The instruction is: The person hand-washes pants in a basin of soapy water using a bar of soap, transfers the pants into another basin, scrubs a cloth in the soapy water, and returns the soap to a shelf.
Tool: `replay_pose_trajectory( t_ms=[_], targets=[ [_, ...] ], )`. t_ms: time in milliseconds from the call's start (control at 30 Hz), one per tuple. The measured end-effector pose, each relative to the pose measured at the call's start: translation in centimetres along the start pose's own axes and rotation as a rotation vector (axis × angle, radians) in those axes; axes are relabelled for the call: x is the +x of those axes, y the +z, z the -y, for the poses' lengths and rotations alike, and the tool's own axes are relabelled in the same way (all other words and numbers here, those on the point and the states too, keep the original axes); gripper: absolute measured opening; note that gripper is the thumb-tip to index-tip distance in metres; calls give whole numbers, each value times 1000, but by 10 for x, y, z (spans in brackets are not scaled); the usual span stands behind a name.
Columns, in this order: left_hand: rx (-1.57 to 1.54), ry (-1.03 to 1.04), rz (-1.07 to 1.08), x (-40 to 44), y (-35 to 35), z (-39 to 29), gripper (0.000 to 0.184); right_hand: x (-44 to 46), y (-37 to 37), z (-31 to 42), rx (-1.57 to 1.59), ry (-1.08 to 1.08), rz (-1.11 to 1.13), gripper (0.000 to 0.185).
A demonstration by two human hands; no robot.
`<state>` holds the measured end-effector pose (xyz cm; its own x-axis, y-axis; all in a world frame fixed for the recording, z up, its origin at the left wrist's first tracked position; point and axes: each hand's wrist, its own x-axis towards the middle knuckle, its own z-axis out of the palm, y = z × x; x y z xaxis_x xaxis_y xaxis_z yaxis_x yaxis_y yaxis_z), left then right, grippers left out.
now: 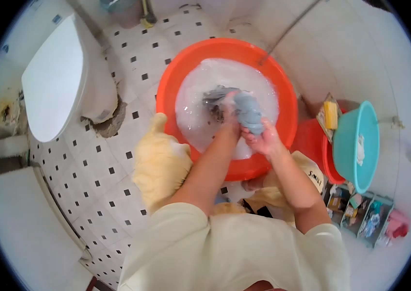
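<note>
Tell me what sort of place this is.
Most likely a home bathroom: a toilet with its white lid down, black-and-white tiled flooring, and an orange basin of sudsy water where cloth is being handled.

Bright, fisheye-warped, dark-cornered, slightly soft.

The person wears a pale cream short-sleeved top (pixel 263 247).

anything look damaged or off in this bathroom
Yes: the floor beside the toilet has a rough brown patch breaking up the neat tiling, and the wall behind has a stained, crumbly-looking spot. Both look like damage, though the cause isn't visible.
</note>
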<state>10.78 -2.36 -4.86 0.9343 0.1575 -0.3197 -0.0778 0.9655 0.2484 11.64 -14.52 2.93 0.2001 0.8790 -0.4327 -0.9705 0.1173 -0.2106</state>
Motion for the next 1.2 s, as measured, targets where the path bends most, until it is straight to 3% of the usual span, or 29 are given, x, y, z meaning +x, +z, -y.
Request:
replay_pose_trajectory(
  t_ms=[67,133,200,300,333,433,467,533,667,767,867,900,933,967,1067,1167,1200],
  targets=[
    [-17,70,-300,-16,47,-19,33,-3,36,12,-517,-79,-542,40],
    [-99,181,-301,13,16,-5,41,-5,63,-1,-914,-501,-749,43],
    [-159,238,-470,41,-3,14,38,-16,43,-7,-1787,-996,-765,49],
    [-118,184,-639,79,-25,42,35,-20,85,-37,-2740,-876,-502,57],
    [-77,139,-677,73,-20,34,34,-18,79,-41,-2888,-791,-580,56],
    [-505,-36,-468,3,52,-1,30,-7,44,6,-2962,-1034,-537,58],
    [-483,-29,-444,3,50,11,29,-3,46,23,-3014,-1063,-538,57],
    [-435,-14,-399,16,43,39,27,3,35,59,-2930,-786,-602,52],
    [-303,8,-583,2,63,13,14,11,42,74,-2861,-300,-704,38],
    [104,118,-662,15,49,26,8,13,27,70,-2699,-590,-552,33],
    [292,463,-653,33,32,44,11,16,3,66,-2339,-384,-609,33],
    [302,480,-625,25,37,37,11,17,-4,62,-2185,-425,-520,33],
    [594,478,-657,24,32,35,9,17,-7,57,-2026,-465,-454,32],
    [637,489,-618,25,29,33,9,15,-1,53,-1956,-364,-506,32],
    [428,550,-442,29,28,28,11,14,-8,46,-1574,-174,-598,29],
    [575,632,-355,15,38,9,12,17,-8,39,-1326,-43,-598,25],
    [585,523,-233,8,41,-1,13,16,-6,36,-1280,-2,-592,24]
  ],
)
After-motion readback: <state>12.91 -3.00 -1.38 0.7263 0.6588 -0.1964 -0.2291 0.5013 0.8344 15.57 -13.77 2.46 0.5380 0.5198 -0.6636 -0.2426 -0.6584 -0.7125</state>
